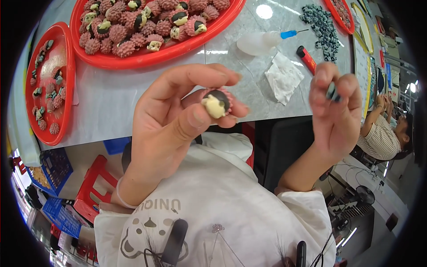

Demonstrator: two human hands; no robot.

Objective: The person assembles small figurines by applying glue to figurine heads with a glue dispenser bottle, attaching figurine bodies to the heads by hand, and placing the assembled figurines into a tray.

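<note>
My left hand (162, 118) is raised over the table's near edge, its thumb and fingers closed around a small figurine (215, 106). That figurine has a pink, bumpy body with a dark and cream-coloured front turned upward. Off to the right, my right hand (334, 115) is also raised, pinching a tiny dark blue-green piece (331, 92) between thumb and fingertips. The two hands are well apart. Many similar pink figurines (119, 33) fill a big red tray (147, 61) beyond my left hand. Small dark blue-green pieces (324, 33) lie heaped at the far right.
A translucent squeeze bottle (258, 43) with a blue needle tip lies beyond my hands, near a crumpled white tissue (284, 78) and a red tube-like item (306, 58). Another red tray (69, 89) holds finished-looking figurines at left; a third (347, 27) stands far right. Another person (382, 133) sits at right.
</note>
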